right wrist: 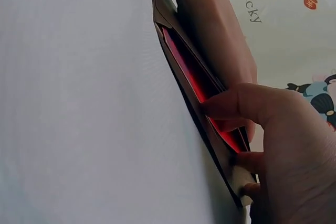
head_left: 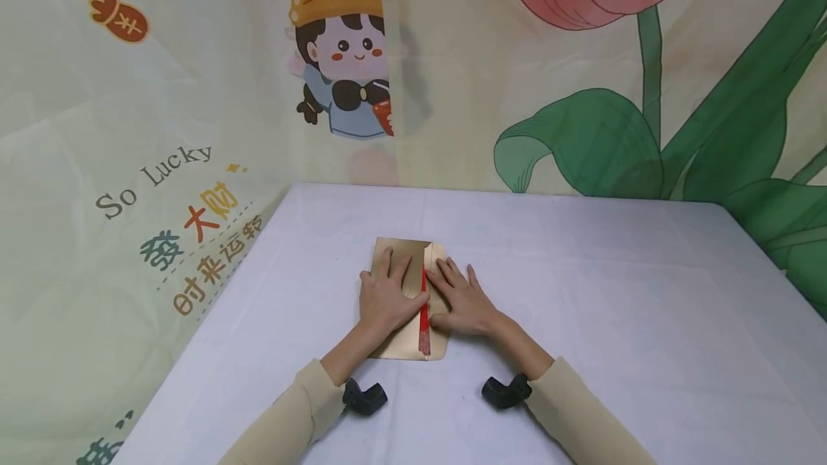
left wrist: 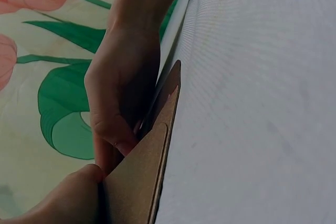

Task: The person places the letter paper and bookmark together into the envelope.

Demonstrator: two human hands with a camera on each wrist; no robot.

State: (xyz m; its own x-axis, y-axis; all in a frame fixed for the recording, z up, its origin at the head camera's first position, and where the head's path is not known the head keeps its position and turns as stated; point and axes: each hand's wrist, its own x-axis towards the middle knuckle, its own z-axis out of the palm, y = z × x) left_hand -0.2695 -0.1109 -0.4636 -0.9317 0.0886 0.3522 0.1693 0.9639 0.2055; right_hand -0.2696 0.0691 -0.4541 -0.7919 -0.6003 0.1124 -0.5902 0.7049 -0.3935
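Observation:
A gold paper envelope (head_left: 397, 244) lies flat on the table, its long side running away from me. Its narrow right flap (head_left: 439, 346) is partly raised, and a red strip of the inside (head_left: 423, 325) shows along the gap. My left hand (head_left: 385, 301) rests on the envelope's left part with fingers spread, thumb reaching toward the gap. On the flap lies my right hand (head_left: 470, 305), its fingers extended and its thumb near the red strip. In the right wrist view, the right thumb (right wrist: 231, 104) touches the edge of the opening. Palms hide part of the paper.
A white cloth covers the table (head_left: 614, 321). Behind it hangs a printed curtain (head_left: 452, 92) with a cartoon figure and a large tulip. Black wrist mounts (head_left: 365, 397) sit under both sleeves, just above the cloth.

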